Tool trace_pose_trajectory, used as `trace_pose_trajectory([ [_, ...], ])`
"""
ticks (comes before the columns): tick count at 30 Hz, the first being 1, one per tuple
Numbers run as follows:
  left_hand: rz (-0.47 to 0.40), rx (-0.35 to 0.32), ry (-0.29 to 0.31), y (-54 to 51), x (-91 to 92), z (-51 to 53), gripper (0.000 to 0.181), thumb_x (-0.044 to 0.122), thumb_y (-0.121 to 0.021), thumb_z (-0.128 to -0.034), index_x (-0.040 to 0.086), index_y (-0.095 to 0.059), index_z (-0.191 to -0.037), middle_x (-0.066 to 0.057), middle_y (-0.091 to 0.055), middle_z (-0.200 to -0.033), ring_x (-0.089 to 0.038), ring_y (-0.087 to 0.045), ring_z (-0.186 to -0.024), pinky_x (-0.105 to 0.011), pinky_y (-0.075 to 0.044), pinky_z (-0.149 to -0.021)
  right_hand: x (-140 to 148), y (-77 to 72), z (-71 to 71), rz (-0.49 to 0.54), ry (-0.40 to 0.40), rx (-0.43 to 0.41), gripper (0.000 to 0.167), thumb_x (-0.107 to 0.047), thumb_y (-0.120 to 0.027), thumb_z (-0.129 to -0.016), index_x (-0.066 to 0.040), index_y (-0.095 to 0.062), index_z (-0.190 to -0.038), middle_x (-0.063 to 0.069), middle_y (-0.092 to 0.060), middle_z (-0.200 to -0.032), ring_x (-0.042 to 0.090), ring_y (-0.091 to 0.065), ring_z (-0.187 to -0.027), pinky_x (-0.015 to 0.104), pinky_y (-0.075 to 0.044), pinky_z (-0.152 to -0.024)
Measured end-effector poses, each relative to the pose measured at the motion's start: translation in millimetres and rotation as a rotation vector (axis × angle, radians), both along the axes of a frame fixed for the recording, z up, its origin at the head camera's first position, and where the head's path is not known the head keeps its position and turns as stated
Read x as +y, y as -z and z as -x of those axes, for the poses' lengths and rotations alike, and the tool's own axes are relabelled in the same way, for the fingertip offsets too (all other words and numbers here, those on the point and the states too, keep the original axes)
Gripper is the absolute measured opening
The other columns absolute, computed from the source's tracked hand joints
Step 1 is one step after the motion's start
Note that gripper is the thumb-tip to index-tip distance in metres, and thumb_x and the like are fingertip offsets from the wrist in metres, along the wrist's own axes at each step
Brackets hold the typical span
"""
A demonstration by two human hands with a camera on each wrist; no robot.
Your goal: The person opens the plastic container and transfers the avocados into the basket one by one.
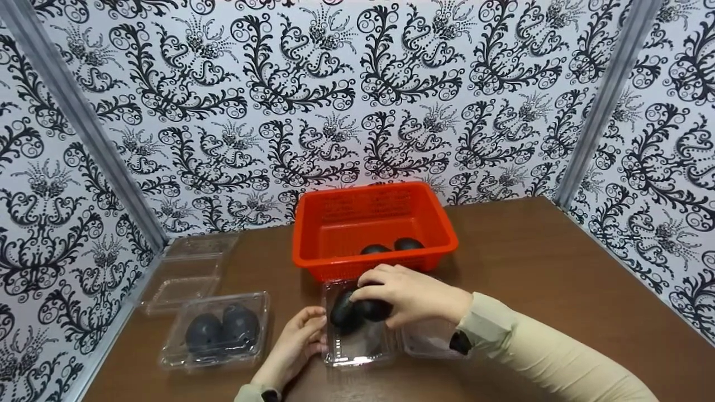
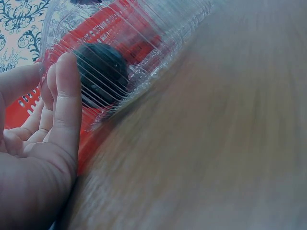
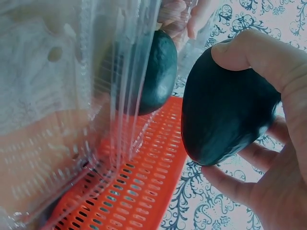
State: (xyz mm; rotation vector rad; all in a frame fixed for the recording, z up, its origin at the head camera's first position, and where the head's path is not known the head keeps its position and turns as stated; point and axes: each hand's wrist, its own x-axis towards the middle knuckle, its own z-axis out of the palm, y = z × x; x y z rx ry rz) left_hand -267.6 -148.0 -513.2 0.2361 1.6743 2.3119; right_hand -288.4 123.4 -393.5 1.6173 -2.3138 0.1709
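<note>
My right hand point(image 1: 416, 293) grips a dark avocado point(image 3: 230, 108), with the thumb on one side and the fingers round the other. It hovers over an open clear plastic clamshell point(image 1: 363, 347) in the middle of the table. Inside that clamshell lies another dark avocado point(image 1: 345, 315), on the left. My left hand point(image 1: 299, 341) pinches the clamshell's left edge between thumb and fingers; the left wrist view shows the fingertips point(image 2: 67, 64) at the ribbed wall. The clamshell's lid point(image 1: 427, 341) is folded out to the right, partly behind my right arm.
An orange-red basket point(image 1: 374, 224) stands behind, with two dark avocados point(image 1: 409, 244) visible near its front wall. To the left sits a closed clamshell point(image 1: 258, 304) holding two avocados. Beyond it lies an open clear clamshell point(image 1: 187, 276). Patterned walls point(image 1: 346, 100) enclose the table.
</note>
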Motion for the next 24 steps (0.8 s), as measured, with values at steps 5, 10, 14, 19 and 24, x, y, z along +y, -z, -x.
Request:
trace_pose_trajectory([
  [5, -0.004, 0.015, 0.005, 1.4, -0.3, 0.9, 0.015, 0.007, -0.056, -0.0954, 0.006, -0.051, -0.11, 0.0, -0.055, -0.081, -0.011, -0.054, -0.063, -0.023, -0.051, -0.057, 1.8, -7.9, 3.0, -0.008, -0.002, 0.014, 0.067, -0.024, -0.084, -0.067, -0.024, -0.057, -0.129, 0.002, -0.056, -0.121, 0.021, -0.052, -0.112, 0.037, -0.043, -0.099],
  [10, -0.005, 0.018, 0.017, 1.8, -0.4, 1.1, 0.015, 0.007, -0.056, -0.0954, 0.006, -0.051, -0.109, -0.001, -0.055, -0.082, -0.011, -0.055, -0.064, -0.023, -0.051, -0.058, 4.4, -15.6, 5.4, -0.014, 0.005, 0.025, 0.066, -0.023, -0.084, -0.068, -0.023, -0.058, -0.129, 0.001, -0.057, -0.12, 0.02, -0.052, -0.113, 0.037, -0.045, -0.094],
  [14, -0.014, 0.006, 0.014, 1.5, -0.6, 0.3, 0.015, 0.007, -0.057, -0.0952, 0.006, -0.051, -0.109, -0.001, -0.054, -0.082, -0.01, -0.054, -0.063, -0.023, -0.052, -0.057, 5.9, -21.0, 6.9, -0.026, 0.044, 0.002, 0.064, -0.023, -0.082, -0.069, -0.025, -0.058, -0.129, -0.001, -0.057, -0.121, 0.02, -0.051, -0.114, 0.037, -0.046, -0.093],
  [19, -0.023, -0.013, 0.008, 0.6, -0.4, 0.0, 0.016, 0.007, -0.057, -0.0952, 0.005, -0.05, -0.11, -0.001, -0.053, -0.082, -0.011, -0.054, -0.063, -0.023, -0.051, -0.058, 6.8, -26.6, 8.9, -0.043, 0.069, -0.002, 0.066, -0.021, -0.083, -0.07, -0.026, -0.058, -0.13, 0.0, -0.056, -0.123, 0.022, -0.05, -0.114, 0.038, -0.047, -0.091],
  [24, -0.022, -0.013, 0.007, -0.5, 0.1, -0.2, 0.016, 0.007, -0.057, -0.0952, 0.006, -0.051, -0.11, -0.002, -0.053, -0.082, -0.011, -0.053, -0.063, -0.023, -0.051, -0.057, 7.1, -28.4, 13.2, -0.036, 0.07, 0.016, 0.066, -0.023, -0.083, -0.07, -0.026, -0.057, -0.13, 0.001, -0.056, -0.125, 0.023, -0.05, -0.114, 0.039, -0.047, -0.092],
])
